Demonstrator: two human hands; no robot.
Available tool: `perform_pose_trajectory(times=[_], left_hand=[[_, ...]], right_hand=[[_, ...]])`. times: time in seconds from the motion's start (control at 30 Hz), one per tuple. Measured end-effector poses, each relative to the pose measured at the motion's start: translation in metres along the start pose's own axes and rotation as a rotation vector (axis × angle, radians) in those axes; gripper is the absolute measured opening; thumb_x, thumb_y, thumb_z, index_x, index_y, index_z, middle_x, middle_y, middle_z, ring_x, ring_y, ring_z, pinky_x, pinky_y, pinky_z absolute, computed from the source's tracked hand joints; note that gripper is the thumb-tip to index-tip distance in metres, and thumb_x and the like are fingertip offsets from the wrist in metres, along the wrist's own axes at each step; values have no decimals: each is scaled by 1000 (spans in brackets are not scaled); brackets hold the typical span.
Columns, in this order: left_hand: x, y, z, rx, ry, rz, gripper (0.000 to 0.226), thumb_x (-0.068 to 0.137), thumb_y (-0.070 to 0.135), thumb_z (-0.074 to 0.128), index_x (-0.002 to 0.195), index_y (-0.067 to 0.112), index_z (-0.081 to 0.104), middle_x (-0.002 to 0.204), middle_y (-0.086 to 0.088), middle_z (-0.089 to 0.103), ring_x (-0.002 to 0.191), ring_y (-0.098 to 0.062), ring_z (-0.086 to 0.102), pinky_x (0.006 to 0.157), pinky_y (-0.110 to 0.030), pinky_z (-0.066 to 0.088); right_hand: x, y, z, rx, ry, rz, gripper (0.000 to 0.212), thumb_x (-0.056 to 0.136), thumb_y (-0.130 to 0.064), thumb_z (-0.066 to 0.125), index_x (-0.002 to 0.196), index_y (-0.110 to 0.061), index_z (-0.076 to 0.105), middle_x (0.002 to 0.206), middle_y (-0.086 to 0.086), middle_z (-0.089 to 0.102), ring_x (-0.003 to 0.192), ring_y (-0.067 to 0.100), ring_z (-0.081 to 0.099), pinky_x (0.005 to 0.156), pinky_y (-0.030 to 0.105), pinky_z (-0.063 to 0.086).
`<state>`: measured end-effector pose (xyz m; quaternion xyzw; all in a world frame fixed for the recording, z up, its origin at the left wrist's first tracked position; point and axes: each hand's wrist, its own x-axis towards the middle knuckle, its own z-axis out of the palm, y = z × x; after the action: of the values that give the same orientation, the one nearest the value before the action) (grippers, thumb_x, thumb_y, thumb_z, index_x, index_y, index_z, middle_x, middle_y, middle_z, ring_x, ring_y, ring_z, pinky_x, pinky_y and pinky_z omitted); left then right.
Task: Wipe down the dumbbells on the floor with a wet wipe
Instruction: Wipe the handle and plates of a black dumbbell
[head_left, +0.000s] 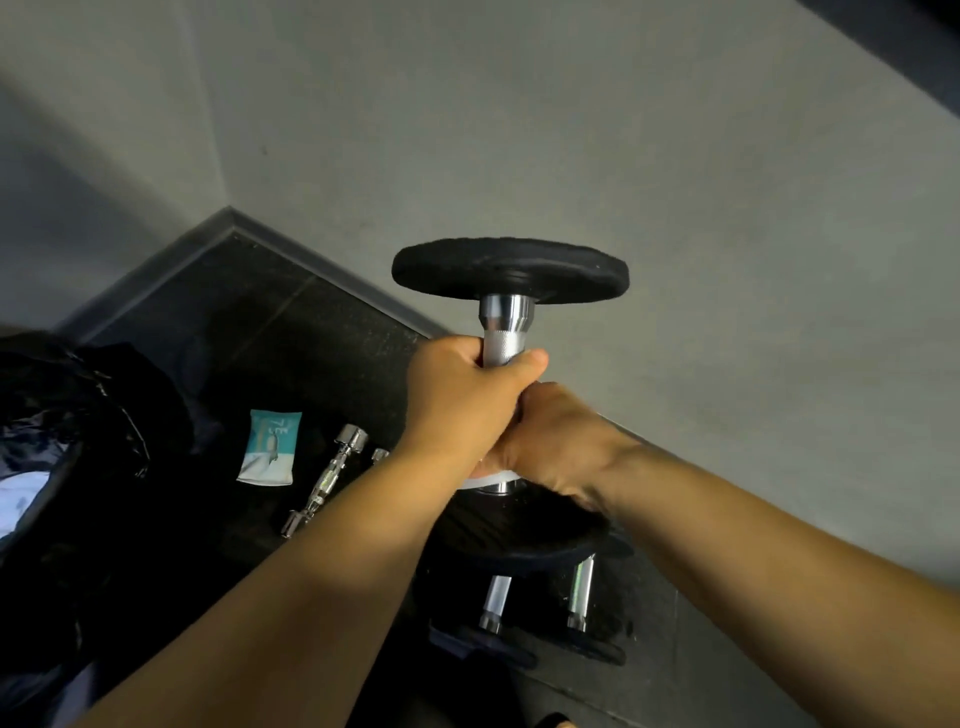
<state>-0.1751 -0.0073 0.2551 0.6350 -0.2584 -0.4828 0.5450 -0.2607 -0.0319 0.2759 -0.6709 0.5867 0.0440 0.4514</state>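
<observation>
Gripping the upright dumbbell (509, 267), the left hand (462, 395) sits above the right hand (556, 441), curled round a white wipe (485, 482). Dark floor (270, 322) meets grey walls (623, 130) in a corner.

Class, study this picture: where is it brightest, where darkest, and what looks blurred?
Head view: the wall is evenly lit, the floor dim; glints show on the black bag and the dumbbell handle; the top plate has a softly blurred edge.
</observation>
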Motion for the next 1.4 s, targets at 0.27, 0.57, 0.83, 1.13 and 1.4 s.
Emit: perform_pose_trajectory(times=[0.27, 0.57, 0.83, 1.13, 1.4], left_hand=[[6, 9, -26, -244, -258, -147, 22, 75, 19, 76, 93, 7, 72, 84, -11, 75, 81, -23, 73, 81, -38, 57], [2, 26, -36, -696, -701, -243, 27, 74, 27, 57, 78, 4, 70, 74, -10, 72, 81, -26, 73, 75, -33, 60], [-1, 30, -29, -634, -656, -259, 22, 72, 24, 59, 79, 4, 66, 69, -9, 70, 74, -24, 72, 74, -33, 60], [-4, 4, -3, -104, -45, -77, 6, 76, 18, 76, 72, 15, 71, 73, -10, 73, 74, -26, 72, 72, -37, 59], [4, 8, -20, -241, -232, -183, 20, 77, 17, 75, 94, 8, 71, 84, -12, 75, 82, -23, 73, 78, -37, 58]], right_hand=[[-6, -2, -17, 235, -350, -101, 22, 76, 0, 74, 90, -15, 65, 83, -4, 71, 79, 5, 67, 68, 14, 48], [-15, -1, -51, 367, -799, -219, 38, 80, 13, 49, 112, -5, 58, 106, 4, 68, 105, 18, 63, 91, 28, 50], [-20, 5, -50, 388, -750, -206, 30, 80, 6, 59, 109, -2, 59, 99, 5, 69, 96, 16, 66, 83, 25, 52], [-9, 1, -4, 203, -122, -16, 24, 67, -3, 82, 75, -18, 65, 69, -9, 68, 67, 1, 62, 63, 12, 46], [-11, 3, -7, 266, -300, -83, 20, 74, -6, 78, 80, -22, 67, 76, -8, 68, 66, -2, 59, 57, 11, 40]])
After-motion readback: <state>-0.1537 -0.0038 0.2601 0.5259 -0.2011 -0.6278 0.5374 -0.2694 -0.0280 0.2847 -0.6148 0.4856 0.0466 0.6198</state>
